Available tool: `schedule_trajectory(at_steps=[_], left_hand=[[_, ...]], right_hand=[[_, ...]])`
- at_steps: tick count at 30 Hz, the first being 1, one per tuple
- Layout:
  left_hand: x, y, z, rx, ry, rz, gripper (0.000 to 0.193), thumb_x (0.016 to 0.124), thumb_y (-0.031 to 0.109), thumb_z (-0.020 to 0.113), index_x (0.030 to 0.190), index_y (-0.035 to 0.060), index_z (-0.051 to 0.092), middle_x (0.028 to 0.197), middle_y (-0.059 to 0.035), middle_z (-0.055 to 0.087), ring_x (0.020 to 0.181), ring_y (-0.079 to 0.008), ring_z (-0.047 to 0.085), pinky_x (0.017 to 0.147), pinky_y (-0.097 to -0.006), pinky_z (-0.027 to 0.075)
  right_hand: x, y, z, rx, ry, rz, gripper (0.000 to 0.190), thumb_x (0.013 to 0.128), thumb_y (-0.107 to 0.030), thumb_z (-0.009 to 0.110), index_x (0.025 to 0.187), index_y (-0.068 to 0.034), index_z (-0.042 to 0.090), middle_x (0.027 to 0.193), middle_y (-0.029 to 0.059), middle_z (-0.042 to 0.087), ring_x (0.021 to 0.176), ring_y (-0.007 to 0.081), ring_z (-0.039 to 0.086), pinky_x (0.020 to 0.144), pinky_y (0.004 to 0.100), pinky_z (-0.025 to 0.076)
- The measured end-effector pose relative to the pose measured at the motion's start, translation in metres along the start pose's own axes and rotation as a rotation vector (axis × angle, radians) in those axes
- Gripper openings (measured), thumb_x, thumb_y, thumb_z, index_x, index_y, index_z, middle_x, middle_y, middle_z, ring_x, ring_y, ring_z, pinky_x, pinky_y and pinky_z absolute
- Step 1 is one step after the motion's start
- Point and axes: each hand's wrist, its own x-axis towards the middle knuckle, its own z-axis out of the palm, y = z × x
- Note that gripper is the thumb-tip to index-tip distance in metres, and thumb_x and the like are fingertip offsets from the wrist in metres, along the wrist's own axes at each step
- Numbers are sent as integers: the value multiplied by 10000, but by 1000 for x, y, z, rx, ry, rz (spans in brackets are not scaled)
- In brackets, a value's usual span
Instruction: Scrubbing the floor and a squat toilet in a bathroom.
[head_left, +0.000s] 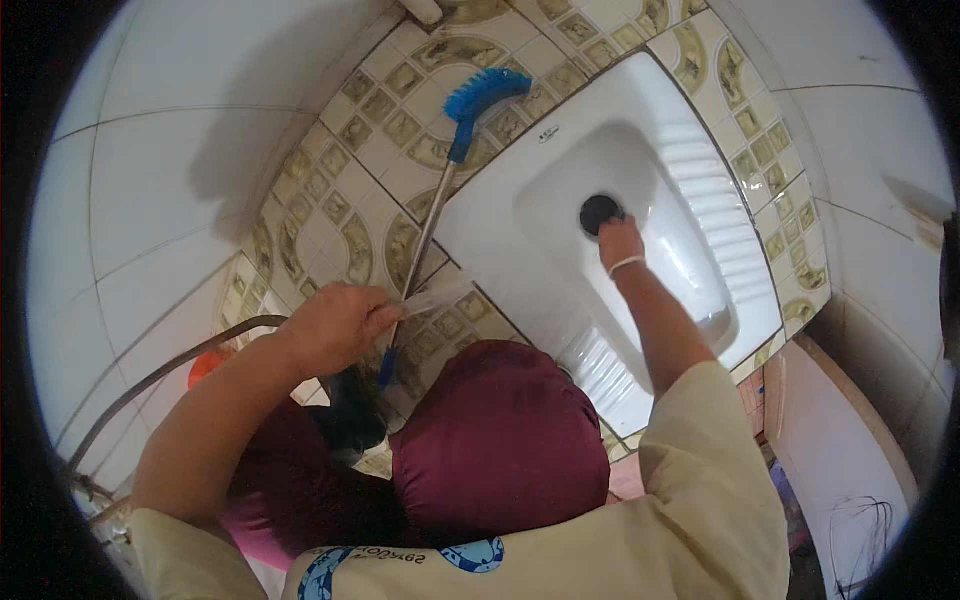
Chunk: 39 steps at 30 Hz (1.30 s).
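A white ceramic squat toilet pan (487, 217) is set into the tiled floor before me. My right hand (622, 244) reaches down into its bowl, at the edge of the dark drain hole (600, 215). The fingertips there are hard to make out, and so is anything they might hold. Out to the left, my left hand (341, 326) pinches a translucent, thin plastic piece (439, 298) between thumb and fingers. Behind that hand runs the metal handle (431, 225) of a toilet brush with curved blue bristles (487, 90). The brush lies on the patterned tiles beside the pan.
White tiled walls (195, 172) close in on the left and right. A dark hose (172, 345) curves along the left wall, near an orange object (206, 366). At lower right stands a pale door-like panel (832, 420). My maroon-clad knee (502, 427) is close to the pan.
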Motion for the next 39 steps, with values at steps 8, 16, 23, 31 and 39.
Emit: schedule_trajectory(at_steps=[8, 16, 23, 31, 39], left_hand=[[-2, 9, -1, 73, -34, 25, 309, 843, 285, 450, 778, 1, 555, 732, -206, 555, 752, -377, 528, 670, -435, 409], [-3, 20, -7, 36, -9, -30, 314, 843, 290, 449, 763, 3, 548, 718, -212, 550, 741, -385, 526, 679, -439, 408], [-1, 9, -10, 62, -42, -42, 314, 850, 286, 437, 763, 7, 550, 714, -210, 552, 739, -385, 529, 677, -437, 412], [-7, 0, -9, -12, 36, 7, 292, 848, 268, 452, 766, 4, 547, 706, -205, 553, 722, -384, 528, 654, -440, 408], [-2, 0, -8, 33, -5, 2, 302, 843, 278, 458, 757, 4, 552, 703, -207, 548, 717, -380, 528, 657, -442, 410]], right_hand=[[0, 19, 12, -44, 47, -79, 170, 751, -103, 439, 775, -49, 599, 846, 116, 586, 804, 258, 545, 722, 354, 443], [-31, -8, 27, 324, 397, 58, 176, 778, -128, 440, 766, -35, 589, 755, 132, 588, 798, 295, 541, 732, 372, 428], [10, 11, -25, 4, 4, -21, 191, 774, -130, 437, 735, -37, 599, 775, 143, 604, 776, 275, 565, 664, 371, 476], [-13, -2, 4, 199, 77, 58, 221, 792, -178, 442, 774, -25, 600, 858, 166, 580, 824, 303, 556, 720, 385, 472], [-22, -12, 0, 279, 59, 244, 187, 771, -135, 450, 862, -63, 596, 845, 166, 584, 806, 306, 570, 703, 397, 465]])
